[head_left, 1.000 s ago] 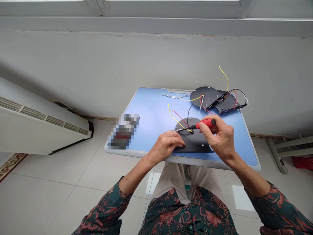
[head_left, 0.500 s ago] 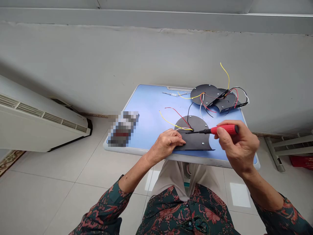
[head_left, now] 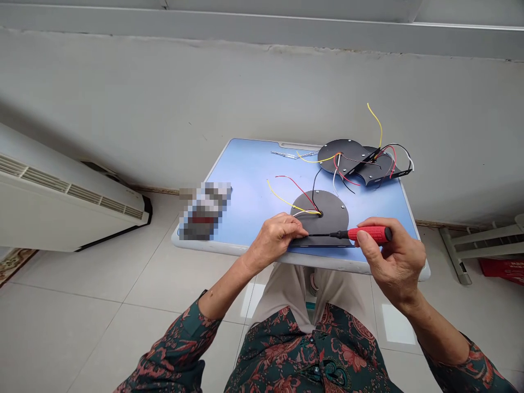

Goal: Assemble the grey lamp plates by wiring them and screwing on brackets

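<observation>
A red-handled screwdriver [head_left: 368, 234] is gripped in my right hand [head_left: 395, 259], its dark shaft pointing left. The tip reaches the fingertips of my left hand [head_left: 282, 233], which are pinched together over the near left part of a dark round metal plate [head_left: 327, 221]. Whatever those fingers hold is too small or hidden to make out. The plate lies on the blue table near its front edge, with a bent straight side toward me. Yellow, red, black and white wires [head_left: 286, 201] come out of a hole in its middle.
Two similar dark plates [head_left: 338, 150] with wires overlap at the back right of the blue table [head_left: 245, 164]. Thin clear-looking strips [head_left: 286, 155] lie near the back edge. A pixelated item [head_left: 204, 213] is at the left. The wall [head_left: 164, 109] stands behind.
My right hand has brought the screwdriver down and toward me, so its tip moved from above the plate's middle to my left fingertips. The left hand stays at the plate.
</observation>
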Available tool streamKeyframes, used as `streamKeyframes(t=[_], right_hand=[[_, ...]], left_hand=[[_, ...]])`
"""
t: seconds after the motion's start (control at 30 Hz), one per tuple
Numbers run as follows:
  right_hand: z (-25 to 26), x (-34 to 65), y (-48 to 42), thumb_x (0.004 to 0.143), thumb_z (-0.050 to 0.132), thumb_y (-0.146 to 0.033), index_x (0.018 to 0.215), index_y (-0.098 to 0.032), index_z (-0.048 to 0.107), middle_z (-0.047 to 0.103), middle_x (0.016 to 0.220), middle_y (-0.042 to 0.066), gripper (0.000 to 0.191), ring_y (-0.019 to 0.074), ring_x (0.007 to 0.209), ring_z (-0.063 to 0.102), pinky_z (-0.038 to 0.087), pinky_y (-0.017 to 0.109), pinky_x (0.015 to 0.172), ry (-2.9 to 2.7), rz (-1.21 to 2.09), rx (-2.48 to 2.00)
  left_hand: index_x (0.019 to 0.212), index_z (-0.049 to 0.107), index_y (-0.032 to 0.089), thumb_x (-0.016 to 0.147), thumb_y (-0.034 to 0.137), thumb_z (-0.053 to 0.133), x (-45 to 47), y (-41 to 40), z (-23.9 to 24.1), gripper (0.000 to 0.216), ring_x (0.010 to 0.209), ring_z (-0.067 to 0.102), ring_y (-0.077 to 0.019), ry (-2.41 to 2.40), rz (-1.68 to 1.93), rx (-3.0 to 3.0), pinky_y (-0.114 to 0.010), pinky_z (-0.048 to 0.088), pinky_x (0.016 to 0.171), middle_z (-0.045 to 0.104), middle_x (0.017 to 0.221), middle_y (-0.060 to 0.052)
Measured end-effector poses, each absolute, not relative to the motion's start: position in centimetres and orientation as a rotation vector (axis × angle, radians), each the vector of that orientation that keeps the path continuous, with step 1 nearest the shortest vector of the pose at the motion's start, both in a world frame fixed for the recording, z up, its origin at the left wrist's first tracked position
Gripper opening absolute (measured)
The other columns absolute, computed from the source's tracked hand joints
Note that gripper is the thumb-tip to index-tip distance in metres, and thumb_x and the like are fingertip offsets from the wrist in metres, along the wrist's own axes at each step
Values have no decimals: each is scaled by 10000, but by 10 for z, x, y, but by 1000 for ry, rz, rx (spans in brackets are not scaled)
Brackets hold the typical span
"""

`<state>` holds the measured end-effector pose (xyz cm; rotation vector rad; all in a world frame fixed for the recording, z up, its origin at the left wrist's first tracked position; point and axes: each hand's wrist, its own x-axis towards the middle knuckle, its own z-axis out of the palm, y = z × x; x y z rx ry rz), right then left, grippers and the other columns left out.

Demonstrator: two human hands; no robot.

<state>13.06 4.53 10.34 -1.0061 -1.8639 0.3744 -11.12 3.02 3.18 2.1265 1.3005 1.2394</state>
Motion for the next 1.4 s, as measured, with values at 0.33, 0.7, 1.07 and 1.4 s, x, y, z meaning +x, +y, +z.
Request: streamKeyframes(t=[0.33,0.7,1.07,1.4], right_hand=[[105,128,44,903,647,-255,865,-222,630,678,613,-41,53,98,443,570,403,229,405,-1867,379,-1006],[105,124,43,906,647,-253,881,-218,626,639,603,-56,47,58,387,408,347,219,389,-1921,273,-979],[106,122,43,903,647,-221,888,-211,622,642,610,-60,31,49,385,418,339,202,384,-1932,240,-928],[105,123,43,887,670,-202,897,-179,636,642,618,-52,42,32,388,400,338,176,397,-1949,208,-895]], left_hand=[[930,800,231,991,174,540,-112,30,30,273,814,662,-151,1352,1157,2204,-292,573,751,756,850,-45],[926,783,227,958,140,584,-112,34,30,220,844,676,-165,1344,1082,2195,-309,572,807,760,863,-29],[901,761,208,917,84,631,-112,36,31,181,822,668,-159,1337,1070,2240,-287,550,774,754,849,-18],[890,700,186,911,48,616,-112,28,38,163,787,627,-146,1413,1004,2204,-279,510,748,700,838,-13]])
